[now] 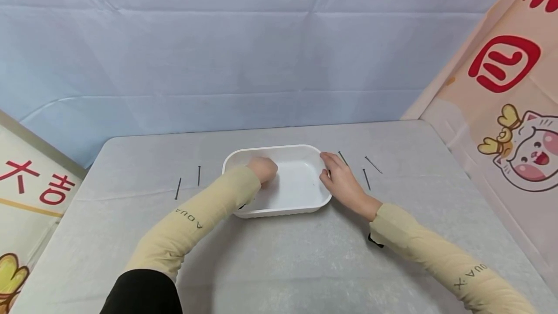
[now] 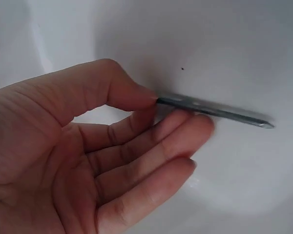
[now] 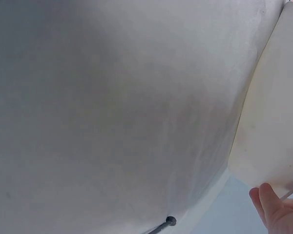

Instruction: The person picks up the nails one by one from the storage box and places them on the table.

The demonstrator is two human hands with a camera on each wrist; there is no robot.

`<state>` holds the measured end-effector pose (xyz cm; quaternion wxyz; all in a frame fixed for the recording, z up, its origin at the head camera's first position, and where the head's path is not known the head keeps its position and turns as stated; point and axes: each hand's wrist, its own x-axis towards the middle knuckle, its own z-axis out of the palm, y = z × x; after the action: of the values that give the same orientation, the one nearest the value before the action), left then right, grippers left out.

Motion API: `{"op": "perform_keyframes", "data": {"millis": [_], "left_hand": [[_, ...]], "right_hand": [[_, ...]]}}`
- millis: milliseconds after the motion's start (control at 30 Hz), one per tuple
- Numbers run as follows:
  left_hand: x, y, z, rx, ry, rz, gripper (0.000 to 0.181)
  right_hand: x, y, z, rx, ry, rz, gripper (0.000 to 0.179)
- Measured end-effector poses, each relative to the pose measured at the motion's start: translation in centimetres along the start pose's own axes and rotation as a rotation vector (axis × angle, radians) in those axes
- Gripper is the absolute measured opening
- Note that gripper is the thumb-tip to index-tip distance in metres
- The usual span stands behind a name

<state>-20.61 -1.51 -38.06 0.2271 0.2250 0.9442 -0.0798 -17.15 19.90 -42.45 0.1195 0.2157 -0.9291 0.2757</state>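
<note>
A white tray (image 1: 301,183) with rounded corners stands on the grey table. Inside its left part is my left hand (image 1: 263,169), its palm facing the camera in the left wrist view. There, thumb and forefinger pinch one end of a dark metal nail (image 2: 224,113); its pointed end sticks out to the right, above the tray's white floor. At the tray's right end my right hand (image 1: 344,185) holds the rim, thumb and fingers spread over it. Only part of that hand shows at the lower right of the right wrist view.
Left of the tray lie two nails, one nearer (image 1: 199,175) and one farther out (image 1: 178,188). Three more rest at the right: one by the hand (image 1: 343,158), one slanted (image 1: 373,164) and one below (image 1: 366,179). A pale cloth (image 1: 279,62) hangs behind the table.
</note>
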Motion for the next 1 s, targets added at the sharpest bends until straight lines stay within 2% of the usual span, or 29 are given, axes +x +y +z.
{"op": "perform_keyframes", "data": {"millis": [100,267,633,1000], "left_hand": [[0.2,0.0,0.0,-0.04,0.005,-0.007,0.022],[0.4,0.2,-0.4,-0.057,0.007,-0.005,0.022],[0.8,0.8,-1.5,-0.095,-0.059,-0.042,0.014],[0.7,1.0,-2.5,-0.04,-0.05,-0.01,0.014]], "right_hand": [[-0.1,0.0,0.0,0.001,-0.002,-0.003,0.042],[-0.2,0.0,-0.1,0.006,-0.005,-0.001,0.042],[-0.3,0.1,0.0,0.001,0.004,-0.01,0.042],[-0.2,0.2,0.3,-0.001,-0.004,-0.001,0.042]]}}
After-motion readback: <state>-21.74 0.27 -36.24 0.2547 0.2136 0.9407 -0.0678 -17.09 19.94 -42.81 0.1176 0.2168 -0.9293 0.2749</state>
